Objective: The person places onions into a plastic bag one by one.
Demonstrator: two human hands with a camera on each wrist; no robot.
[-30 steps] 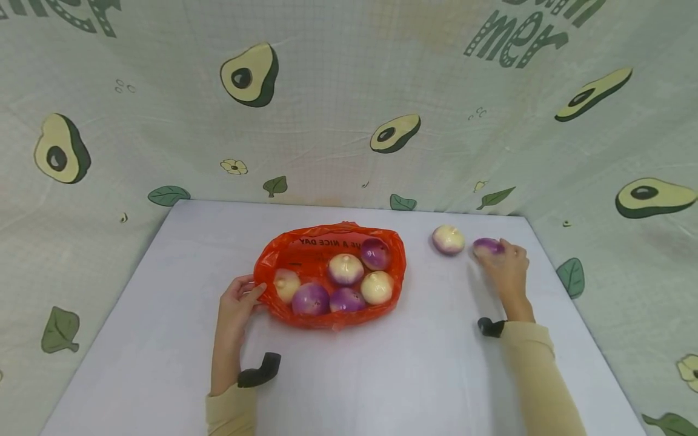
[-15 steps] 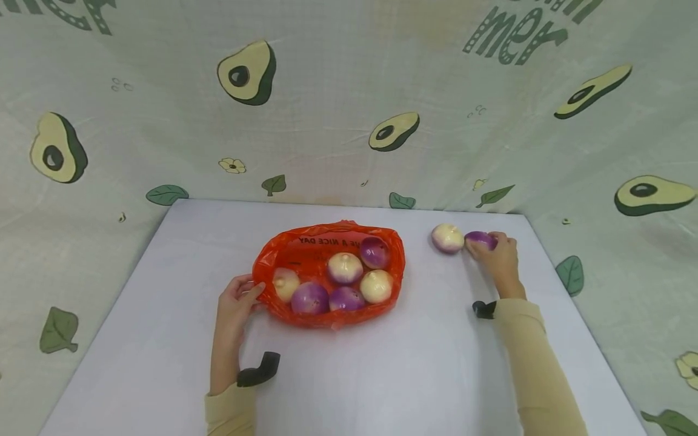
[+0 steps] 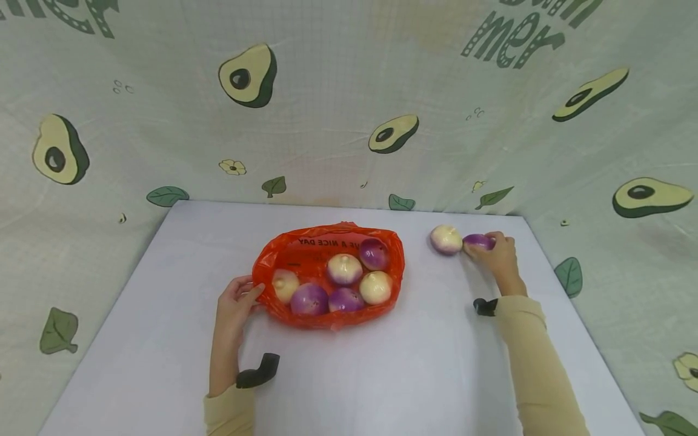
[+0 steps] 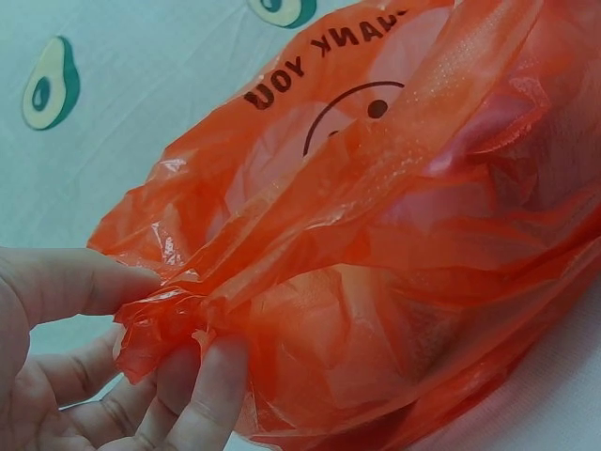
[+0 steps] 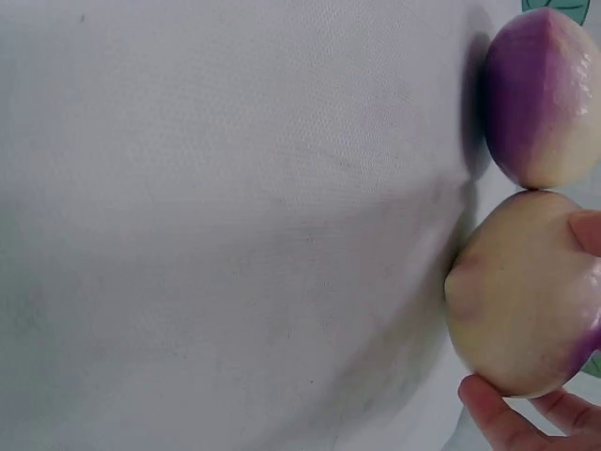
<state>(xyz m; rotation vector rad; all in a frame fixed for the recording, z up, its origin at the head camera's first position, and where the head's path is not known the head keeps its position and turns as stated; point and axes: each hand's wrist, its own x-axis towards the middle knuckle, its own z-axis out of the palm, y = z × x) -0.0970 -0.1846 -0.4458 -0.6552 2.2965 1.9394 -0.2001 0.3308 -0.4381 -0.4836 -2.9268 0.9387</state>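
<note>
A red plastic bag lies spread open on the table, with several purple-and-white turnips inside. My left hand pinches the bag's gathered left edge between thumb and fingers, as the left wrist view shows close up. On the right, my right hand grips a turnip with thumb and fingertips; its pale side faces the right wrist camera. A second turnip sits on the table just left of the held one, and the two touch.
The white table ends at a back edge against a hanging cloth printed with avocados and leaves. Black curved wrist mounts stick out near both sleeves.
My right hand has moved a little left and back with its turnip, bringing it against the neighbouring one. The left hand keeps its hold on the bag.
</note>
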